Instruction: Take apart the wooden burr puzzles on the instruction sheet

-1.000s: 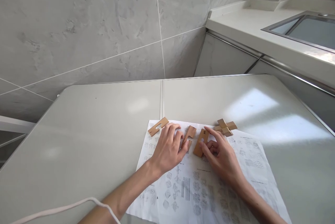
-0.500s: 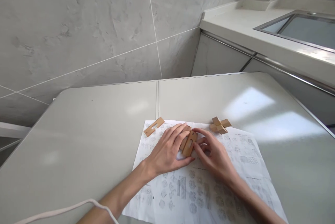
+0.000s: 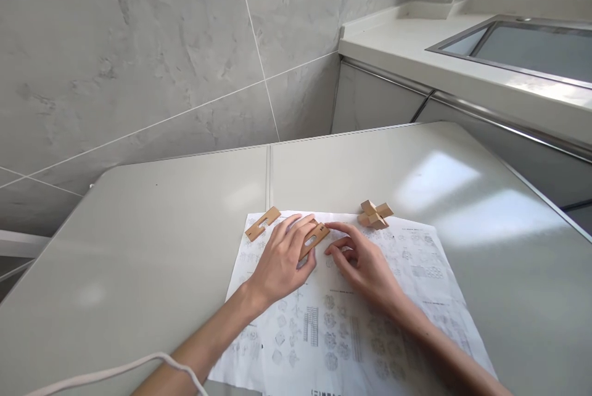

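Observation:
My left hand (image 3: pixel 280 260) lies over a flat notched wooden piece marked "2" (image 3: pixel 316 238), fingers on top and thumb beneath its side, gripping it on the paper sheet (image 3: pixel 416 285). A second piece seems to be hidden under these fingers. My right hand (image 3: pixel 363 266) rests beside it, with the index fingertip touching the piece's far end, the thumb apart and the other fingers loosely curled. It holds nothing. Another slotted wooden piece (image 3: pixel 262 223) lies just left of my left hand. A small assembled wooden cross (image 3: pixel 375 214) sits beyond my right hand at the sheet's top edge.
The printed diagram sheet lies on a grey table (image 3: pixel 139 248) with a seam down the middle. A tiled wall stands behind. A counter with a steel sink (image 3: pixel 518 44) is at the right. A white cord (image 3: pixel 106 371) crosses the near left corner.
My right hand slid the piece marked "2" leftward onto the piece under my left hand and let go. My left fingers closed over both. The view shifted slightly.

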{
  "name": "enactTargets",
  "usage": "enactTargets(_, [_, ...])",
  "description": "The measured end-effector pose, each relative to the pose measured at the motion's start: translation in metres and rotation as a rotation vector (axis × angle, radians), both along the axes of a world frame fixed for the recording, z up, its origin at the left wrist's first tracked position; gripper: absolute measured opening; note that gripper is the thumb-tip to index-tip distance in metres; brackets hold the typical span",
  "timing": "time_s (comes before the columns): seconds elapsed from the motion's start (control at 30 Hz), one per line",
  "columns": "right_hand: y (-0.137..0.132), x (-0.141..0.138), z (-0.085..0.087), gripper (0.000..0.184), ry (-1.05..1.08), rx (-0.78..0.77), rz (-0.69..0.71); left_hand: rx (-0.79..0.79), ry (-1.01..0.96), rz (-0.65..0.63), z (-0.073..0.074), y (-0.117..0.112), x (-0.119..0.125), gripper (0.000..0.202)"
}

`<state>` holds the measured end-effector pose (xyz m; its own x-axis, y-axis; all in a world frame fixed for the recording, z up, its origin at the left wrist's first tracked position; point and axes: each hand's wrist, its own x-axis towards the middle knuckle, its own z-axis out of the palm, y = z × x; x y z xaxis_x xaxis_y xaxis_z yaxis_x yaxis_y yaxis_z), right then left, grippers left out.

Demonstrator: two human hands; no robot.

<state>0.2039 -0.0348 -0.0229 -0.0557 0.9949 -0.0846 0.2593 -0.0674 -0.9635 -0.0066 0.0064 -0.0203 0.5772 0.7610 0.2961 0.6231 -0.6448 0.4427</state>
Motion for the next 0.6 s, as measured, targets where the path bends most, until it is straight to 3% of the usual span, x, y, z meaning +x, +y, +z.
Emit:
enactTargets(0.3, [0.0,0.001,-0.004,0.037,-0.015,0.037,-0.006,0.037,0.019,0.05,0.004,0.001,0.0,0.055])
enactTargets(0.6, [-0.001,0.0,-0.005,0.036,-0.034,0.045,0.002,0.069,0.168,0.082,0.012,0.001,-0.019,0.047])
